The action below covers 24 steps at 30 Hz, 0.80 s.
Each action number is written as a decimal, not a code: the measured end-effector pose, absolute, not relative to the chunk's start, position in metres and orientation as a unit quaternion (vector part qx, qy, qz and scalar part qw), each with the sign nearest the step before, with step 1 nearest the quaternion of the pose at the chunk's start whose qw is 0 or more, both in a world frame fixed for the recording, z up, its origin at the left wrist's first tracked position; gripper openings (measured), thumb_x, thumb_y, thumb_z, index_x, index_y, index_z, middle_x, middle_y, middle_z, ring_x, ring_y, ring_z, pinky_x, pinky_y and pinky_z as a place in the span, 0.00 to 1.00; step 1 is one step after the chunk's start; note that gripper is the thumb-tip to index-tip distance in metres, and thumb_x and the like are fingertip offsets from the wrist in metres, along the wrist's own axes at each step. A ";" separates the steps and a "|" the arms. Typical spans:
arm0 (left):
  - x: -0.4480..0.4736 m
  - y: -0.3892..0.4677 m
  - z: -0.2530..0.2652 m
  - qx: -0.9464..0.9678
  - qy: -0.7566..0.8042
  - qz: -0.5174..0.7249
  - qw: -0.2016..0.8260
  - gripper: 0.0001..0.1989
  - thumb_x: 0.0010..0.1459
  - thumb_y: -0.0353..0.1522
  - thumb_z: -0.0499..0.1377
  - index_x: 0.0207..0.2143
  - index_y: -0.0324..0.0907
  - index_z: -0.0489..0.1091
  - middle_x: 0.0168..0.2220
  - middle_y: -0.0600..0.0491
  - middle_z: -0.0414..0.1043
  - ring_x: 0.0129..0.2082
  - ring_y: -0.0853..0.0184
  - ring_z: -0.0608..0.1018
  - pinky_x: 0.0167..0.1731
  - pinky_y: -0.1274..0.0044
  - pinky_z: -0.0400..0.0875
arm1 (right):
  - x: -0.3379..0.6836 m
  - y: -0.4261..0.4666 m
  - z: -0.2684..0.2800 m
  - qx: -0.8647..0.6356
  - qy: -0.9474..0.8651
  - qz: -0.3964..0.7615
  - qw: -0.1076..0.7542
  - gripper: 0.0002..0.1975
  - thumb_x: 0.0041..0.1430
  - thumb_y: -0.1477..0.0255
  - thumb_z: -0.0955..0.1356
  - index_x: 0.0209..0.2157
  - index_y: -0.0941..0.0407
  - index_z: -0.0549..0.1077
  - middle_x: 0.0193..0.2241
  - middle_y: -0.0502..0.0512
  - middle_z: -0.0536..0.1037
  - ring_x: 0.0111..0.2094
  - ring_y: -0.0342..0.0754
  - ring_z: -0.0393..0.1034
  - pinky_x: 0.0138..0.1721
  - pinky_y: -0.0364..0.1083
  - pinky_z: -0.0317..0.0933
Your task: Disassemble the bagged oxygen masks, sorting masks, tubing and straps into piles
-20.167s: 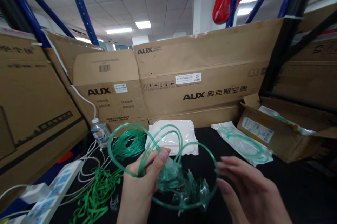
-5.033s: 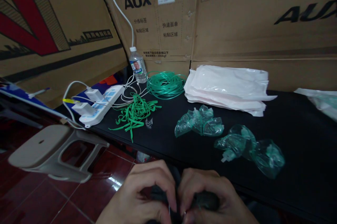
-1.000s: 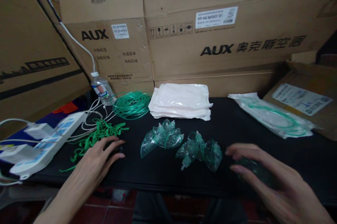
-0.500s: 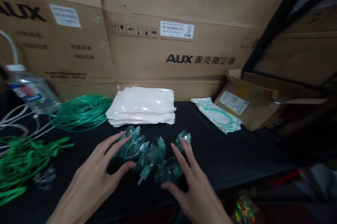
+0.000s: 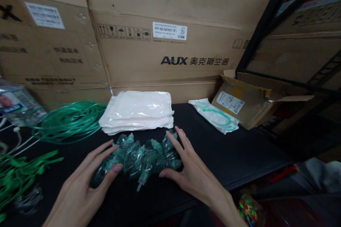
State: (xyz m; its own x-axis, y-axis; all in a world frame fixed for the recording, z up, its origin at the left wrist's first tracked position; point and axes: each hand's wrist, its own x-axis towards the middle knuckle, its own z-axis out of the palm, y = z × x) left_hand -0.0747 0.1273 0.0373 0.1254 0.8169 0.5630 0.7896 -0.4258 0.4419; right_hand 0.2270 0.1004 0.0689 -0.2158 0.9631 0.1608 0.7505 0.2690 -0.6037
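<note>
Green see-through plastic masks (image 5: 147, 159) lie bunched in a row on the black counter (image 5: 213, 152), and I see them framed by the person's two hands. The left hand (image 5: 81, 182) curves around the left end, fingers and thumb parted; the right hand (image 5: 193, 168) does likewise at the right end. Neither is clenched; I can't tell how firmly the fingertips press. Just behind the masks sits a stack of white packets (image 5: 138, 108). To the left I see coiled green tubing (image 5: 71, 122) and tangled green straps (image 5: 22, 172); to the right, a tubing packet (image 5: 217, 117) beside a cardboard box (image 5: 249, 109).
</note>
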 end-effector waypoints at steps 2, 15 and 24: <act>-0.070 0.126 0.042 0.761 0.528 0.376 0.020 0.22 0.66 0.50 0.58 0.56 0.53 0.76 0.61 0.50 0.76 0.55 0.51 0.82 0.42 0.66 0.85 | 0.228 0.105 0.066 -0.562 -0.757 0.219 0.251 0.45 0.65 0.60 0.74 0.75 0.49 0.50 0.77 0.62 0.45 0.76 0.58 0.39 0.72 0.61 0.42; -0.065 0.119 0.050 0.692 0.557 0.418 0.191 0.22 0.70 0.45 0.54 0.57 0.44 0.74 0.65 0.41 0.70 0.65 0.53 0.72 0.65 0.56 0.65 | 0.235 0.123 0.029 -0.530 -0.726 0.209 0.386 0.38 0.68 0.56 0.67 0.73 0.53 0.55 0.73 0.64 0.56 0.73 0.58 0.51 0.72 0.57 0.49; -0.063 0.108 0.049 0.699 0.534 0.406 0.248 0.24 0.70 0.44 0.56 0.65 0.49 0.68 0.72 0.47 0.61 0.71 0.56 0.64 0.70 0.59 0.57 | 0.235 0.128 0.017 -0.513 -0.729 0.237 0.387 0.34 0.69 0.56 0.65 0.72 0.51 0.58 0.71 0.64 0.60 0.71 0.60 0.56 0.71 0.60 0.48</act>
